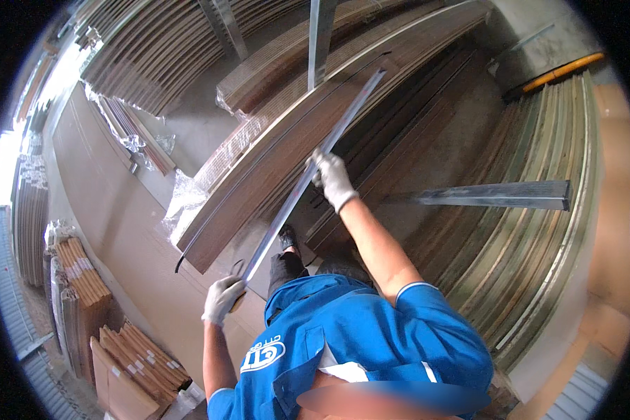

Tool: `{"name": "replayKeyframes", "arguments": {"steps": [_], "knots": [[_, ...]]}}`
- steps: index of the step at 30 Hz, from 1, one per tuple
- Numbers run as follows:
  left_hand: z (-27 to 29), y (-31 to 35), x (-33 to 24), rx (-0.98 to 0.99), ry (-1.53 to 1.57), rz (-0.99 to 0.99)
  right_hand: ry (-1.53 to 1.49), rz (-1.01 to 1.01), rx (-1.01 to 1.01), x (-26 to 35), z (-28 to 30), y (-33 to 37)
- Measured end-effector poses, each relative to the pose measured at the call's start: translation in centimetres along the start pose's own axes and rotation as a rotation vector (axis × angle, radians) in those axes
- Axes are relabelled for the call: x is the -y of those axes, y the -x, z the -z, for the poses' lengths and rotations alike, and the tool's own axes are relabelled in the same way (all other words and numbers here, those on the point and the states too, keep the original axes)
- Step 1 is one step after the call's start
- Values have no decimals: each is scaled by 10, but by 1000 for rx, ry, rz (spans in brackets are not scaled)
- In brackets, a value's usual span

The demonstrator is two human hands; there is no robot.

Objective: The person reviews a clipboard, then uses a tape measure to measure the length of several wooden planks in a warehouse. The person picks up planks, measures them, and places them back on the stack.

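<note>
A long, straight, silvery strip slants across the space before me, from lower left to upper right. At its near end my left hand, in a whitish glove, is closed around it. A small dark loop and a tan-brown piece show beside that hand; what they belong to I cannot make out. Further up the strip, near its middle, my right hand grips it, gloved too. Beneath lies a stack of long brown boards, with a thin dark strip along its top.
Upright metal posts stand at the back and to the right. Long greenish-brown boards are stacked on the right. Paper-wrapped bundles sit at lower left. Torn clear plastic hangs off the brown stack's end. The floor runs along the left.
</note>
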State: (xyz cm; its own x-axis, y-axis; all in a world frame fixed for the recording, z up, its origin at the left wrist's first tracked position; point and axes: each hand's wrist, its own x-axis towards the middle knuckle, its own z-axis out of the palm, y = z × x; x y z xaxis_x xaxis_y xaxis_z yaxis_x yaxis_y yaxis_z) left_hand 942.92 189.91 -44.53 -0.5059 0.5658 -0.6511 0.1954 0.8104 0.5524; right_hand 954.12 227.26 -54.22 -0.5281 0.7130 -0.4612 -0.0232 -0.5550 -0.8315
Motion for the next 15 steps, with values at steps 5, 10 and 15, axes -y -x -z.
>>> {"name": "replayKeyframes", "arguments": {"steps": [5, 10, 15], "knots": [[61, 38, 76, -24, 74, 222, -34, -21, -158, 38, 24, -72], [96, 27, 104, -14, 235, 269, 20, -95, -237, 51, 24, -114], [124, -8, 72, 25, 75, 243, 9, -109, -318, 60, 19, -139]]}}
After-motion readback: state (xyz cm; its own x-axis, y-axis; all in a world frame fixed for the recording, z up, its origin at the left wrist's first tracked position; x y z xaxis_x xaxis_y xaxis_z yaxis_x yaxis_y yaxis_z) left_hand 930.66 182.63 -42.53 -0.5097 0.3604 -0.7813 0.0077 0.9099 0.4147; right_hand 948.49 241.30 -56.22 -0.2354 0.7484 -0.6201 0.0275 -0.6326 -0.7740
